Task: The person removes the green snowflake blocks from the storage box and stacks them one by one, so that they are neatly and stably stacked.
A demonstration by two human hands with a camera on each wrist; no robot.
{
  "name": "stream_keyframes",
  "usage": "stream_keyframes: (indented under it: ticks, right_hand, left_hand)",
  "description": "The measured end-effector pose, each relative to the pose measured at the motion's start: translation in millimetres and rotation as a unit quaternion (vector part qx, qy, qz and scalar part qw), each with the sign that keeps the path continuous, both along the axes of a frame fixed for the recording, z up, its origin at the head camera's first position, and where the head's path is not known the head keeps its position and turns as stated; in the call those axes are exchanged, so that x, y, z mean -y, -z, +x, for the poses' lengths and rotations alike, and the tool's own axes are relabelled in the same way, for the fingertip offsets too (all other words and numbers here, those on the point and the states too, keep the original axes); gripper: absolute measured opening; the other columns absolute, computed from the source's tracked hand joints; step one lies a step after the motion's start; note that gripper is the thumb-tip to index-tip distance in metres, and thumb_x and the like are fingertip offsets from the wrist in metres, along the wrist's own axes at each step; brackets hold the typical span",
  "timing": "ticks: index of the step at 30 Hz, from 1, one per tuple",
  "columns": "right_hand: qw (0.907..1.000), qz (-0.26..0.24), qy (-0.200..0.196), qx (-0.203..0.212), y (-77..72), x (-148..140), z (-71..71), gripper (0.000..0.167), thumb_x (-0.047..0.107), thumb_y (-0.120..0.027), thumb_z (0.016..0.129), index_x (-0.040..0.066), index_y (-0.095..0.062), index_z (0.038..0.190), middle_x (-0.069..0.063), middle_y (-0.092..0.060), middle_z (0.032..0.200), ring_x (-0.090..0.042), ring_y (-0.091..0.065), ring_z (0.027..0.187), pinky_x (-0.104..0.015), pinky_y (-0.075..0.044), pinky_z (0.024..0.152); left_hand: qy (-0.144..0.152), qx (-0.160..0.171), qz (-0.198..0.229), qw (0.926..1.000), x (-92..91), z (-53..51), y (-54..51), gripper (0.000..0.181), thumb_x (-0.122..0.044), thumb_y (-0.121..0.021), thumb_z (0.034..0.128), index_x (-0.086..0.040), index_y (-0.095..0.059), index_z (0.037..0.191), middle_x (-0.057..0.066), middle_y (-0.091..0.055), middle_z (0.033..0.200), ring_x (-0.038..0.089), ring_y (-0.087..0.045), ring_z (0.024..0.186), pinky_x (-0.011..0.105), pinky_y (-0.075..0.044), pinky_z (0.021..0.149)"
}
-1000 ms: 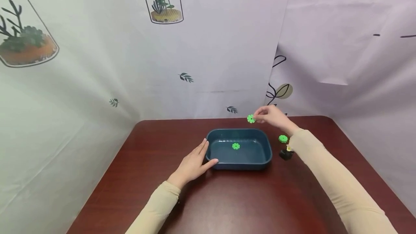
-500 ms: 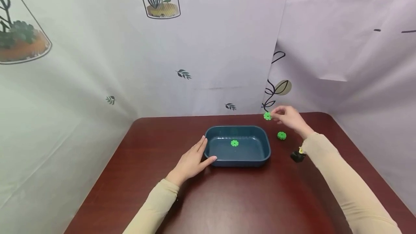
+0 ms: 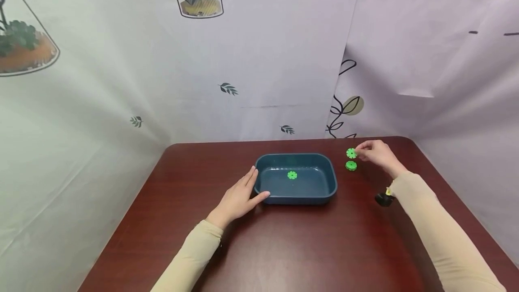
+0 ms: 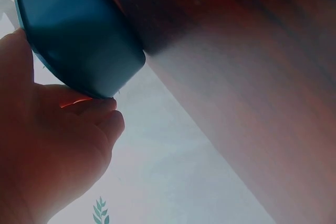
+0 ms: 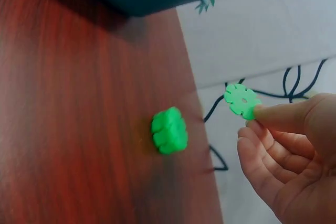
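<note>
Between thumb and index finger, my right hand (image 3: 379,154) pinches a flat green notched building disc (image 3: 351,153) by its edge. Just below it in the head view, a short stack of the same green discs (image 5: 170,130) stands on the table; the held disc is apart from it. A dark blue rectangular dish (image 3: 299,200) stands left of the stack, with a single green disc (image 3: 292,175) lying on its floor. My left hand (image 3: 236,196) rests against the dish's left end, fingers straight along the side and thumb at the front left corner.
All of this is on a dark red-brown wooden table (image 3: 284,247). A pale curtain (image 3: 194,116) with plant prints hangs right behind its back edge and at both sides. A small black device (image 3: 384,199) sits at my right wrist.
My right hand has carried its green disc rightward from behind the dish and lowered it close to the stack. My left hand stays at the dish. The head view has shifted slightly.
</note>
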State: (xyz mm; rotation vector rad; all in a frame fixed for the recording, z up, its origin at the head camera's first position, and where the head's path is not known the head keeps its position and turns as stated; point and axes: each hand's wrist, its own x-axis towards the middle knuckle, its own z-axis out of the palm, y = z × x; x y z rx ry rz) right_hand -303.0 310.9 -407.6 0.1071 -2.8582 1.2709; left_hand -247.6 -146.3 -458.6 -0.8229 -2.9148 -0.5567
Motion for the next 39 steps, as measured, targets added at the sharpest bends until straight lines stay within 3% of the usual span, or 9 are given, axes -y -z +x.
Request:
stream_keyframes:
  ticks: [3,10,19,27,39]
  right_hand:
    - [0.9996,-0.021,-0.006,0.015,6.1,-4,0.2,0.031,0.013,-0.061,0.101,-0.015,-0.064,0.115,-0.026,-0.070,0.105,-0.035,-0.071,0.092,-0.037,-0.059,0.078]
    - [0.9949,-0.080,-0.027,0.055,18.2,-9,1.9,0.034,0.007,-0.057,0.102,-0.021,-0.058,0.120,-0.029,-0.065,0.113,-0.027,-0.070,0.094,-0.041,-0.058,0.085]
    - [0.9926,-0.101,-0.027,0.063,30.6,-12,-1.6,0.033,0.004,-0.057,0.101,-0.023,-0.058,0.119,-0.021,-0.069,0.106,-0.010,-0.068,0.082,-0.030,-0.059,0.076]
    - [0.9902,-0.108,-0.023,0.086,35.2,-14,-3.1,0.035,0.007,-0.058,0.102,-0.023,-0.058,0.119,-0.020,-0.069,0.105,-0.012,-0.068,0.081,-0.028,-0.059,0.075]
    - [0.9912,-0.107,-0.018,0.075,36.4,-11,-1.2,0.033,0.005,-0.056,0.102,-0.024,-0.057,0.118,-0.023,-0.069,0.106,-0.012,-0.068,0.082,-0.029,-0.060,0.075]
  left_hand:
    - [-0.002,0.001,-0.005,1.0000,0.4,-0.7,0.4,0.091,-0.067,-0.045,0.0983,-0.003,-0.023,0.159,0.012,-0.018,0.167,0.025,-0.029,0.149,0.042,-0.032,0.117]
    - [-0.002,0.000,-0.003,1.0000,0.5,-1.3,0.7,0.091,-0.067,-0.045,0.0984,-0.003,-0.024,0.159,0.012,-0.018,0.167,0.025,-0.030,0.149,0.042,-0.033,0.117]
    - [-0.004,-0.002,-0.003,1.0000,0.1,-1.7,2.3,0.092,-0.069,-0.044,0.0978,-0.003,-0.024,0.159,0.011,-0.018,0.167,0.025,-0.030,0.149,0.042,-0.033,0.117]
    - [-0.004,-0.008,-0.001,1.0000,0.2,-1.5,3.8,0.093,-0.069,-0.044,0.0976,-0.002,-0.025,0.159,0.012,-0.020,0.166,0.025,-0.030,0.149,0.042,-0.033,0.116]
    - [-0.003,-0.009,-0.003,0.9999,0.5,-1.2,2.3,0.092,-0.068,-0.045,0.0981,-0.002,-0.026,0.159,0.012,-0.019,0.167,0.025,-0.030,0.149,0.042,-0.033,0.117]
